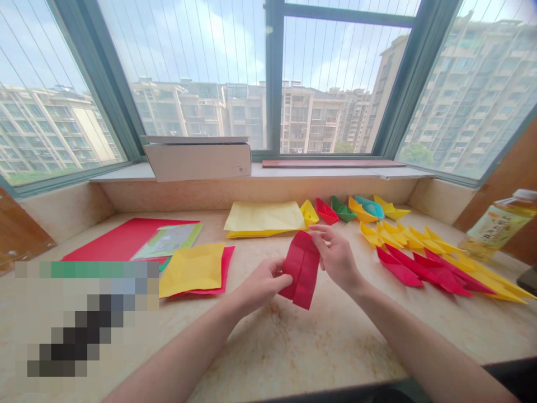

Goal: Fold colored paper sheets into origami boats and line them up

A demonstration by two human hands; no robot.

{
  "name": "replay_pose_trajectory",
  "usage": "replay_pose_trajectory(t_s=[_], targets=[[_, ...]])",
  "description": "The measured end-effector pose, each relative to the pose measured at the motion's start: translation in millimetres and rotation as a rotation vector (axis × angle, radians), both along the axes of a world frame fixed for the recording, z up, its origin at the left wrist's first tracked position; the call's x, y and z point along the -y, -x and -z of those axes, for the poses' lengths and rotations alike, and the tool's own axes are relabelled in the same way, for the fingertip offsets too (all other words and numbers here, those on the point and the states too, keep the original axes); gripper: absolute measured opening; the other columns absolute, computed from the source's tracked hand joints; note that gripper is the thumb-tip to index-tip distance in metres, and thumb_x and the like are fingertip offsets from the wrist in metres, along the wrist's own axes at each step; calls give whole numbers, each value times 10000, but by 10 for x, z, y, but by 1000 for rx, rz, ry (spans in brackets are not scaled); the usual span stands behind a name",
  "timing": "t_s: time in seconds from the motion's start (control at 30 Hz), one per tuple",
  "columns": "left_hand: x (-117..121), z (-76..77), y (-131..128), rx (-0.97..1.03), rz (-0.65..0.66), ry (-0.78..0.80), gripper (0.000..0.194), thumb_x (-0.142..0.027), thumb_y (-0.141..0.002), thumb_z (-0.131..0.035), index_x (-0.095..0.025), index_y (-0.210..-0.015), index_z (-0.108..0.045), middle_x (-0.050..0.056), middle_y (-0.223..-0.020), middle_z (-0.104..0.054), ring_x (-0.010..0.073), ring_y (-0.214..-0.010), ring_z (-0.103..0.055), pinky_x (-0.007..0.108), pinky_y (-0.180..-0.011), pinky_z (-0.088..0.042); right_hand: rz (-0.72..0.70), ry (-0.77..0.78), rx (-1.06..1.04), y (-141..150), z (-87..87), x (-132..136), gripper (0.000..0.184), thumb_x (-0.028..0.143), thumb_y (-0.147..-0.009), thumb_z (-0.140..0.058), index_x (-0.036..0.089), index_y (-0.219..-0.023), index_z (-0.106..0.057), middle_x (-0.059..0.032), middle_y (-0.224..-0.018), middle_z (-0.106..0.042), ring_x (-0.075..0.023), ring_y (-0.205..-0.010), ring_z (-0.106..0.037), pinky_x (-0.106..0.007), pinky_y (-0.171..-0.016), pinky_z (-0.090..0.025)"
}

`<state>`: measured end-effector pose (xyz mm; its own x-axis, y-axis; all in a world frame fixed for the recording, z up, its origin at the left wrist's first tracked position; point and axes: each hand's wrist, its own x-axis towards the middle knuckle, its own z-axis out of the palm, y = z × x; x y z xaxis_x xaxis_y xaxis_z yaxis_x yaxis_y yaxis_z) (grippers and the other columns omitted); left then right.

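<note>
A creased piece of red paper (301,268), folded to a narrow shape, is held up above the counter between both hands. My left hand (268,280) pinches its left edge, with the thumb lying on the front face. At the upper right corner, my right hand (335,252) grips the paper between thumb and fingers. Behind the hands lies a stack of pale yellow paper (264,216). To the left, a yellow sheet (193,270) rests on a red sheet (226,271).
Folded paper boats (343,209) in several colours line the back right. Yellow folded pieces (413,236) and red folded pieces (436,271) lie in front of them. A drink bottle (501,224) stands far right. A white box (201,159) sits on the window ledge. Large red paper (109,240) lies left.
</note>
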<state>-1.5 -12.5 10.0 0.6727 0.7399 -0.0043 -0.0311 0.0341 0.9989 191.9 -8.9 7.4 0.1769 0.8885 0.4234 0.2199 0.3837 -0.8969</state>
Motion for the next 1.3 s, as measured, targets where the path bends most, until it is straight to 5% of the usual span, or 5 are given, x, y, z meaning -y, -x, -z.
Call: replay_pose_trajectory(t_s=[0.23, 0.37, 0.57, 1.0, 1.3], targets=[[47, 25, 10, -75, -72, 44, 316, -402, -818, -686, -130, -974, -719, 92, -913, -733, 211, -797, -668, 280, -701, -496, -134, -53, 76, 45, 84, 33, 345, 425, -920, -572, 225, -1201, -584, -5, -812, -640, -72, -421, -493, -196, -342, -380], [-12, 34, -7, 43, -352, 65, 297, -388, -823, -683, -135, -974, -720, 87, -928, -744, 212, -827, -679, 288, -734, -518, -152, -233, 257, 29, 102, 33, 436, 352, -873, -665, 275, -1283, -540, -98, -1263, -538, -155, -790, -644, -303, -642, -571], [-121, 77, -7, 253, -576, 92, 289, -344, -803, -706, -120, -984, -717, 96, -873, -752, 238, -775, -707, 346, -713, -566, -376, -343, 528, 5, 110, 60, 432, 361, -777, -783, 268, -1177, -649, -111, -1457, -362, -259, -1147, -558, -460, -1017, -480], [-157, 122, -11, 321, -603, 57, 343, -378, -767, -748, -125, -997, -719, 94, -893, -752, 234, -784, -705, 335, -728, -554, -325, -355, 497, 9, 75, 67, 132, 228, -890, -643, 246, -974, -745, -91, -1210, -621, -214, -1037, -624, -391, -902, -538], [-135, 110, 2, 202, -595, 17, 311, -392, -751, -756, -137, -924, -715, 60, -832, -746, 215, -802, -686, 304, -724, -534, -61, -178, 399, 66, 66, 69, 155, 283, -902, -562, 195, -883, -688, -52, -848, -731, -194, -738, -666, -322, -659, -541]])
